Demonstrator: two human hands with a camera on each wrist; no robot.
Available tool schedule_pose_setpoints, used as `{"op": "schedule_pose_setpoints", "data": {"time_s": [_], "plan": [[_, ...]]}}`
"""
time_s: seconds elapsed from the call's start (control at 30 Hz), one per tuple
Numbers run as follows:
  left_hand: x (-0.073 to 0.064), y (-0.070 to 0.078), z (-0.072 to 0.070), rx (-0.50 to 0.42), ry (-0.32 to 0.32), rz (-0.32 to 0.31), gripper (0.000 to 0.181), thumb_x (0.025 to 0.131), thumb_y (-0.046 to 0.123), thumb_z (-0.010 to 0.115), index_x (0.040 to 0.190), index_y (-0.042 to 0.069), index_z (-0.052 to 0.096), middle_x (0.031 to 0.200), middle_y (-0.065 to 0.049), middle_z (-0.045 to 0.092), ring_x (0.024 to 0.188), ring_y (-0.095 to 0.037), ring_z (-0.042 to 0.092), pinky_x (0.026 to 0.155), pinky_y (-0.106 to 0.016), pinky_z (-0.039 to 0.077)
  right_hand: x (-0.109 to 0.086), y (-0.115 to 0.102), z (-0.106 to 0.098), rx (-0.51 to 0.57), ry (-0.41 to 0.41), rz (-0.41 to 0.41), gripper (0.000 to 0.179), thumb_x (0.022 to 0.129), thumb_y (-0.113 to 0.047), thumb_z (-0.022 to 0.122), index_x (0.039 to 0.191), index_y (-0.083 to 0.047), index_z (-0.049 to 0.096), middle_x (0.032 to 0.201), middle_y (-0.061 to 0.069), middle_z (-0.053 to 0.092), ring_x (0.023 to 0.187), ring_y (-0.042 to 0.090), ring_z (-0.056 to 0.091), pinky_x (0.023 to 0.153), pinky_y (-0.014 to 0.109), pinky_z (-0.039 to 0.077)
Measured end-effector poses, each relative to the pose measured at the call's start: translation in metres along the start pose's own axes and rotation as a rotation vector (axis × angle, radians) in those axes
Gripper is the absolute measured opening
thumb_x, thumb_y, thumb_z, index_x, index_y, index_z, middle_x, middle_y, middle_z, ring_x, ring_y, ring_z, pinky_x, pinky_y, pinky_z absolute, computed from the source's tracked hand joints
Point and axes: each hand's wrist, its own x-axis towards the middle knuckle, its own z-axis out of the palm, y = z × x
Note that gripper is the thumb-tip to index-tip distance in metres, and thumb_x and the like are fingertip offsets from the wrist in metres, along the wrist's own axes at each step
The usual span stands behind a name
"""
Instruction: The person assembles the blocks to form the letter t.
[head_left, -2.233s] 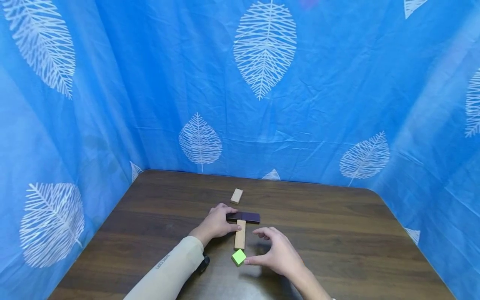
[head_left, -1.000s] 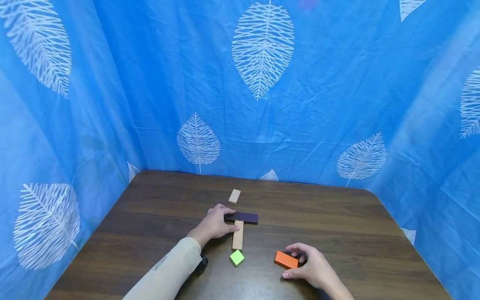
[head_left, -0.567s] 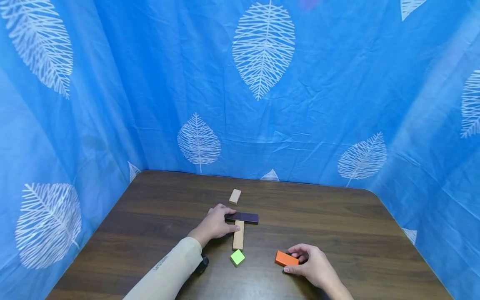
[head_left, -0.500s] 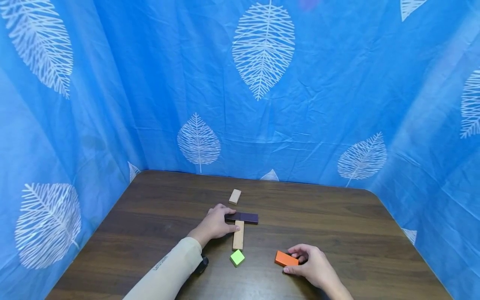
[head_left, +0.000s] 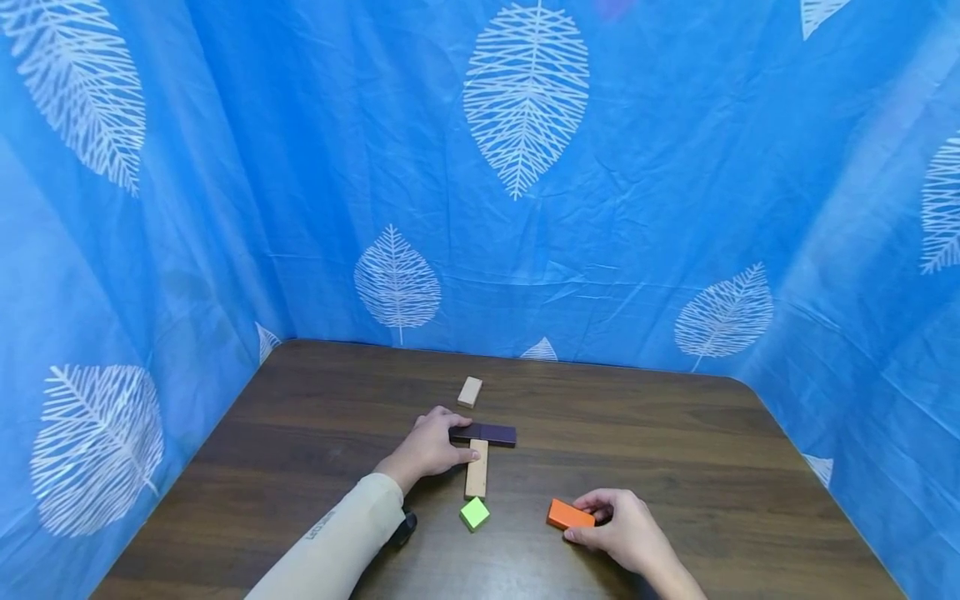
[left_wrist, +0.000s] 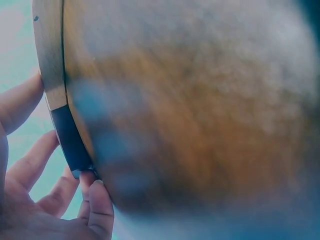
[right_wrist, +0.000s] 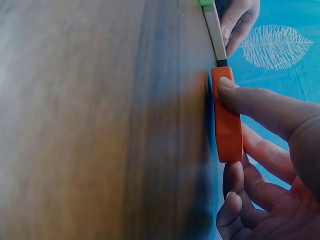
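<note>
My right hand pinches an orange block between thumb and fingers, close over the tabletop. In the right wrist view the thumb lies along one face of the orange block, with fingers at its other side and end. My left hand holds a T of blocks at its joint. Its thumb touches a natural wood block, while its fingers lie at the dark purple blocks, set end to end across the top. Below the T's foot sits a green cube, turned cornerwise.
A small pale wood block lies beyond the T. Everything sits on a brown wooden table, enclosed at the back and sides by a blue leaf-patterned curtain. A black object shows beside the left sleeve.
My right hand has moved right from beside the green cube and now grips the orange block, which came into view. Lately it has shifted slightly left. The left hand stays put.
</note>
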Motion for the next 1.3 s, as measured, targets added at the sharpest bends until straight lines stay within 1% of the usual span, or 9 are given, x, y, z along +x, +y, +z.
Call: {"op": "schedule_pose_setpoints", "data": {"time_s": [0.23,0.47,0.63,0.73,0.83,1.03,1.13,1.3], "plan": [[-0.001,0.000,-0.002,0.001,-0.006,-0.011,0.056,0.084,0.034,0.084,0.133,0.013,0.066,0.130,-0.012,0.054,0.120,-0.035,0.047,0.099,-0.056,0.043,0.002,-0.007,0.004,0.041,-0.050,-0.042,0.035,0.072,-0.024,0.092,0.098,-0.008,0.075,0.082,-0.003,0.066,0.074,0.017,0.058,0.062,0.028,0.047],[-0.004,0.000,0.000,0.000,-0.003,-0.021,0.056,0.083,0.034,0.085,0.132,0.014,0.067,0.130,-0.012,0.054,0.121,-0.035,0.047,0.099,-0.056,0.044,0.004,-0.019,0.017,0.106,-0.102,-0.089,0.034,0.072,-0.022,0.092,0.097,-0.008,0.074,0.079,-0.003,0.065,0.071,0.016,0.060,0.059,0.027,0.049],[-0.004,0.000,0.001,-0.003,0.002,-0.025,0.056,0.083,0.034,0.085,0.132,0.013,0.067,0.129,-0.012,0.054,0.120,-0.035,0.047,0.098,-0.056,0.044,0.008,-0.029,0.031,0.097,-0.122,-0.142,0.032,0.071,-0.020,0.093,0.095,-0.010,0.075,0.077,-0.005,0.064,0.069,0.011,0.058,0.058,0.026,0.048],[-0.002,0.001,0.001,-0.002,0.004,-0.028,0.056,0.083,0.035,0.084,0.132,0.014,0.067,0.130,-0.011,0.054,0.121,-0.034,0.047,0.099,-0.056,0.044,0.009,-0.035,0.038,0.075,-0.120,-0.184,0.032,0.069,-0.022,0.094,0.094,-0.013,0.076,0.076,-0.008,0.064,0.069,0.007,0.057,0.060,0.025,0.046],[-0.001,0.002,0.001,-0.002,0.002,-0.033,0.056,0.084,0.036,0.084,0.133,0.015,0.067,0.131,-0.011,0.054,0.122,-0.034,0.047,0.099,-0.056,0.044,0.011,-0.041,0.043,0.065,-0.128,-0.207,0.032,0.068,-0.023,0.094,0.093,-0.014,0.076,0.076,-0.009,0.064,0.069,0.005,0.056,0.061,0.024,0.045],[0.002,0.002,0.002,0.002,0.001,-0.041,0.057,0.083,0.037,0.084,0.133,0.016,0.067,0.132,-0.011,0.054,0.122,-0.034,0.047,0.100,-0.057,0.044,0.012,-0.048,0.049,0.074,-0.176,-0.192,0.030,0.068,-0.022,0.094,0.091,-0.014,0.076,0.077,-0.009,0.064,0.069,0.008,0.057,0.060,0.025,0.045],[0.002,0.002,0.002,0.002,0.002,-0.038,0.057,0.083,0.037,0.084,0.133,0.016,0.067,0.132,-0.012,0.054,0.122,-0.034,0.047,0.099,-0.057,0.044,0.012,-0.050,0.050,0.059,-0.185,-0.187,0.029,0.067,-0.021,0.095,0.088,-0.016,0.076,0.077,-0.009,0.063,0.071,0.009,0.055,0.061,0.025,0.043],[0.002,0.001,0.002,0.002,0.004,-0.032,0.057,0.083,0.036,0.084,0.132,0.015,0.067,0.131,-0.012,0.055,0.121,-0.034,0.048,0.099,-0.056,0.044,0.011,-0.050,0.054,0.070,-0.205,-0.197,0.029,0.065,-0.019,0.095,0.087,-0.016,0.076,0.076,-0.009,0.063,0.071,0.008,0.055,0.062,0.024,0.043]]}}
